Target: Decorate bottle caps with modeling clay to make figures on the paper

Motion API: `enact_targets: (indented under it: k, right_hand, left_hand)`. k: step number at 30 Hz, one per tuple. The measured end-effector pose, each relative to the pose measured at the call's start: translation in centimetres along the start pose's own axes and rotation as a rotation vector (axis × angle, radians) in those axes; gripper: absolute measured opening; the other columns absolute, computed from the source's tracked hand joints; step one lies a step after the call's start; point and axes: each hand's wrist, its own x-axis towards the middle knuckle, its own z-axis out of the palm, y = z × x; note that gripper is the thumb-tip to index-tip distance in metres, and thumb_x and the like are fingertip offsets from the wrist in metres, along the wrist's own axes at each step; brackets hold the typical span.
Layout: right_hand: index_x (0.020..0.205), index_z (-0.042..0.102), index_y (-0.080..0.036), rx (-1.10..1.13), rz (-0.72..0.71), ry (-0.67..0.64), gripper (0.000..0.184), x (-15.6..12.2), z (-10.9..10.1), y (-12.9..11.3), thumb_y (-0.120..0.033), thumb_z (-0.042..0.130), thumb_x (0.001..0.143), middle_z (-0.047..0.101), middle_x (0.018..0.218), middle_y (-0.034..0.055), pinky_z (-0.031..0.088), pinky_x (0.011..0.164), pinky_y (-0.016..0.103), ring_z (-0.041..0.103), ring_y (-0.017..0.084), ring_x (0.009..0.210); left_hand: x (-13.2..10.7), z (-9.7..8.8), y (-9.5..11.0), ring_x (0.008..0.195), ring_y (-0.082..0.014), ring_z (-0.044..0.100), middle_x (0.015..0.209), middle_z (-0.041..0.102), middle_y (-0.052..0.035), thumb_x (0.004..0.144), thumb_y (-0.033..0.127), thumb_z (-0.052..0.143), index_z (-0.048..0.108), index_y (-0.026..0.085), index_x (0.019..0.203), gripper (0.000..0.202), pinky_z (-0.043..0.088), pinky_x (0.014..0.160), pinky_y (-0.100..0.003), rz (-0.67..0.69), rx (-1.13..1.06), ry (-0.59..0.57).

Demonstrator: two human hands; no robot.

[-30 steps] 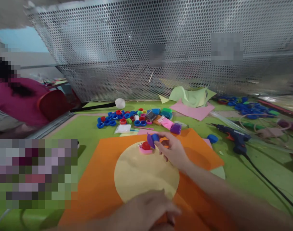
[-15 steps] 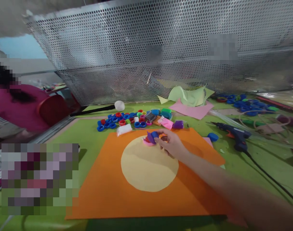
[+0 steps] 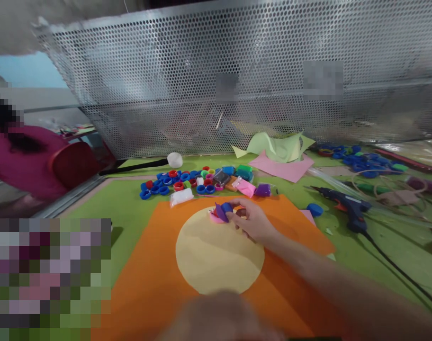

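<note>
My right hand reaches across the orange sheet and pinches a blue bottle cap with a purple piece against it. The cap sits over a pink piece at the far rim of the pale yellow paper circle. My left hand is a blur at the bottom edge, resting near the circle's front; its fingers do not show.
Several blue, red and green caps and small coloured packets lie behind the sheet. A glue gun with its black cord lies at the right. Pink and green papers rest by the perforated metal screen. A person in magenta sits at the left.
My right hand has kept the blue cap down at the circle's far rim. My left hand, gone from view half a second ago, is back at the bottom edge.
</note>
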Motion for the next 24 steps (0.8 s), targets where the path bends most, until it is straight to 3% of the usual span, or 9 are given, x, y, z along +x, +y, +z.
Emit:
enact_targets:
  k: [2,4,8,11,14,17,20,24]
  right_hand:
    - [0.097,0.051,-0.019,-0.015,-0.016,0.007,0.025,0.0,0.1,0.1,-0.034,0.053,0.077,0.049,0.059,-0.0052,0.033,0.027,0.014,0.043,0.006,0.038]
    - [0.097,0.05,-0.019,-0.037,-0.051,0.024,0.025,0.1,0.2,0.2,-0.034,0.051,0.078,0.05,0.061,-0.0039,0.032,0.027,0.015,0.043,0.007,0.039]
    - [0.098,0.053,-0.02,-0.106,-0.197,0.066,0.025,-0.2,0.1,0.4,-0.029,0.055,0.075,0.056,0.087,0.0039,0.041,0.038,0.018,0.053,0.01,0.057]
    - [0.099,0.055,-0.021,-0.168,-0.274,0.075,0.027,-1.1,-0.2,-0.2,-0.022,0.059,0.072,0.056,0.094,0.0046,0.046,0.047,0.021,0.053,0.01,0.061]
    - [0.102,0.054,-0.023,-0.309,-0.368,0.123,0.027,-2.5,-0.6,-1.8,-0.02,0.056,0.076,0.058,0.093,0.004,0.048,0.05,0.023,0.055,0.011,0.06]
    - [0.105,0.052,-0.022,-0.525,-0.593,0.2,0.024,-4.0,-0.8,-3.7,-0.021,0.054,0.081,0.061,0.091,0.0031,0.049,0.046,0.021,0.056,0.009,0.054]
    - [0.105,0.053,-0.016,-0.763,-0.854,0.276,0.021,-5.3,-0.9,-5.0,-0.025,0.051,0.086,0.066,0.092,0.0068,0.054,0.055,0.021,0.064,0.013,0.068]
    - [0.099,0.059,-0.015,-0.961,-0.971,0.353,0.02,-6.3,-1.0,-5.3,-0.029,0.053,0.086,0.07,0.09,0.0056,0.056,0.067,0.023,0.066,0.016,0.079]
  left_hand:
    - [1.9,-1.9,1.3,0.079,-0.0149,0.062,0.076,0.066,0.0005,0.076,0.02,0.064,0.07,0.027,0.08,0.01,0.049,0.076,-0.025,0.049,-0.014,0.097]
    - [4.2,-4.0,2.2,0.061,-0.0108,0.06,0.065,0.063,0.0025,0.066,0.017,0.072,0.071,0.023,0.077,0.013,0.05,0.062,-0.021,0.113,-0.195,0.388]
    - [7.4,-7.4,1.7,0.061,-0.0079,0.058,0.061,0.062,0.0052,0.058,0.016,0.077,0.069,0.021,0.079,0.023,0.047,0.057,-0.017,0.196,-0.551,0.738]
    - [7.7,-8.0,-0.1,0.065,-0.0089,0.06,0.067,0.066,0.0007,0.065,0.015,0.073,0.068,0.016,0.084,0.019,0.048,0.059,-0.018,0.072,-0.575,0.715]
    - [7.2,-7.2,-1.4,0.069,-0.0112,0.062,0.071,0.066,-0.0012,0.066,0.014,0.074,0.067,0.015,0.085,0.02,0.048,0.061,-0.021,-0.061,-0.6,0.669]
    - [6.6,-6.4,-1.4,0.067,-0.0107,0.061,0.067,0.065,0.0016,0.062,0.02,0.078,0.067,0.017,0.087,0.027,0.048,0.063,-0.023,-0.125,-0.657,0.628]
    - [6.3,-6.0,-0.9,0.065,-0.0107,0.061,0.063,0.066,0.0026,0.053,0.025,0.083,0.068,0.018,0.086,0.036,0.044,0.058,-0.021,-0.159,-0.748,0.612]
    - [5.9,-5.7,-0.6,0.062,-0.0107,0.061,0.063,0.069,-0.0002,0.055,0.025,0.082,0.068,0.017,0.091,0.04,0.04,0.057,-0.021,-0.175,-0.769,0.504]
